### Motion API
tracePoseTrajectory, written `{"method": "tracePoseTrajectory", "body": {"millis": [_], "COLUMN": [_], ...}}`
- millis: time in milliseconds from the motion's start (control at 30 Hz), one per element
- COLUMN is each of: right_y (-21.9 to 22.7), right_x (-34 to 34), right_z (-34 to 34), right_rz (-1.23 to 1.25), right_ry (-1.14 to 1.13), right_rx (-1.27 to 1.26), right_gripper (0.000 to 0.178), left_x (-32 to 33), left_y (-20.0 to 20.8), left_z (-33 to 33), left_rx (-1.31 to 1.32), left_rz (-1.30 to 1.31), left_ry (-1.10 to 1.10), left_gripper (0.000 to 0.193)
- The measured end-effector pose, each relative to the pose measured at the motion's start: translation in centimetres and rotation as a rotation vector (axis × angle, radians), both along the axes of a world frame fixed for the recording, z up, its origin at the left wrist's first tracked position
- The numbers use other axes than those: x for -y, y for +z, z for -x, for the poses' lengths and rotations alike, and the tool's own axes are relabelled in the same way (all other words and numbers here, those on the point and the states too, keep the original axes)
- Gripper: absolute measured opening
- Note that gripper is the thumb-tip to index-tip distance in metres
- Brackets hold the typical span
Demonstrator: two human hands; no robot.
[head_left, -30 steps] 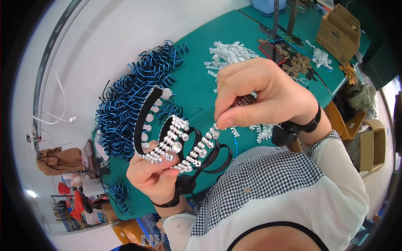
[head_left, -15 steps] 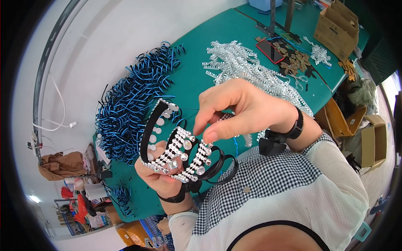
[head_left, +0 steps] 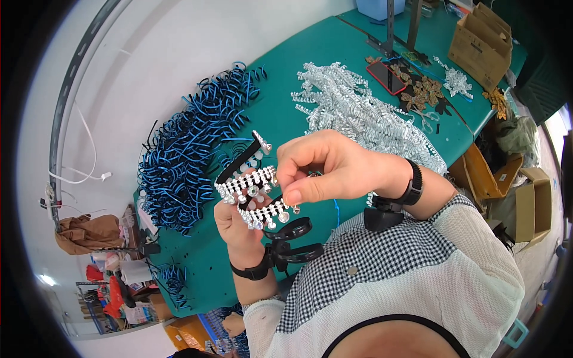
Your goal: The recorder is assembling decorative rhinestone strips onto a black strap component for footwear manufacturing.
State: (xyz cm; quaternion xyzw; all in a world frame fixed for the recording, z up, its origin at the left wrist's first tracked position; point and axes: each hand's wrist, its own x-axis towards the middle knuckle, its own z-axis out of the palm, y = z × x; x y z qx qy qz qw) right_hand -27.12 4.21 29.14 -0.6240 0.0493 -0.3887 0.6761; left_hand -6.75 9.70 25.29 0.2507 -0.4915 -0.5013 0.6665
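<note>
A black band trimmed with rows of clear rhinestones and hanging round gems (head_left: 253, 179) is folded into loops above the table. My left hand (head_left: 236, 225) is closed around it from below, its fingers largely hidden behind the loops. Thumb and forefinger of my right hand (head_left: 340, 167) pinch together at the right-hand end of the loops. What lies between those fingertips is too small to make out. Black rings (head_left: 292, 241) of a wrist device stand out beside my left wrist.
A heap of blue-and-black coiled strips (head_left: 191, 149) lies left on the green table (head_left: 286, 48), and silvery-white coiled trim (head_left: 364, 113) to the right. Farther right are a red-edged phone (head_left: 387, 77), scissors (head_left: 425, 119), brown-gold appliqués (head_left: 427, 90) and a cardboard box (head_left: 480, 48).
The rhinestone band has tilted and turned in my left hand, its loops drawn closer together. Both hands stay near each other, and my right hand has come slightly lower.
</note>
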Motion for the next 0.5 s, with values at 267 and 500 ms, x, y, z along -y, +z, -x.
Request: {"method": "tracePoseTrajectory", "body": {"millis": [267, 500], "right_y": [0.6, 1.2], "right_x": [-0.3, -0.1], "right_z": [0.5, 0.7], "right_rz": [0.063, 0.360], "right_ry": [-0.036, -0.274], "right_rx": [-0.071, -0.191], "right_gripper": [0.012, 0.012], "left_x": [-0.5, -2.2], "left_y": [0.7, 1.5], "left_z": [-1.7, -3.2], "left_rx": [0.531, 0.576], "left_rz": [0.296, 0.213], "left_ry": [0.223, 0.421], "left_gripper": [0.034, 0.031]}}
